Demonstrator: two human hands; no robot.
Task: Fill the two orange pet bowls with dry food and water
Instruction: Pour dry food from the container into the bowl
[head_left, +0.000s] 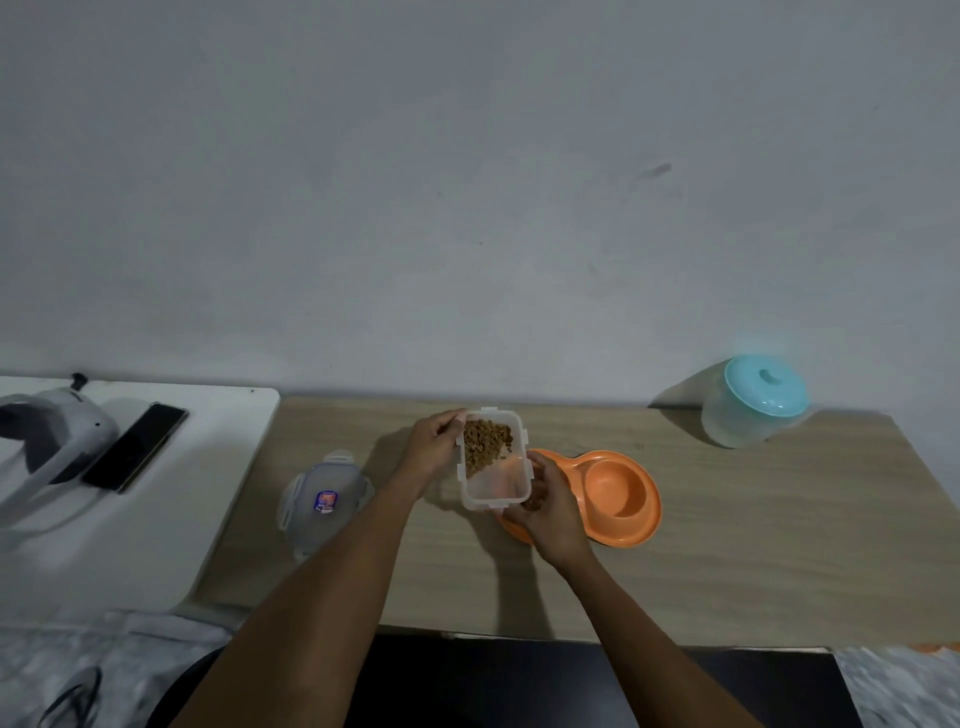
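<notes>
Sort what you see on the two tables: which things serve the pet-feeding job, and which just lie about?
For the job: food tub, held by left hand and right hand; orange bowls; tub lid; blue-lidded jar, maybe water.

Lying about: phone; grey headset.

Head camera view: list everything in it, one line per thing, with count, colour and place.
Table: one, light wood, centre and right.
Double pet bowl: one, orange, table centre, right well empty.
Food container: one, clear, kibble inside, held above bowl's left side.
Kibble: brown, heaped at container's far end.
Lid: one, clear with blue label, table left.
Jar: one, clear with turquoise lid, far right by wall.
White table: one, left.
Phone: one, black, on white table.
Headset: one, grey, beside phone.
Left hand: grips container.
Right hand: grips container.
</notes>
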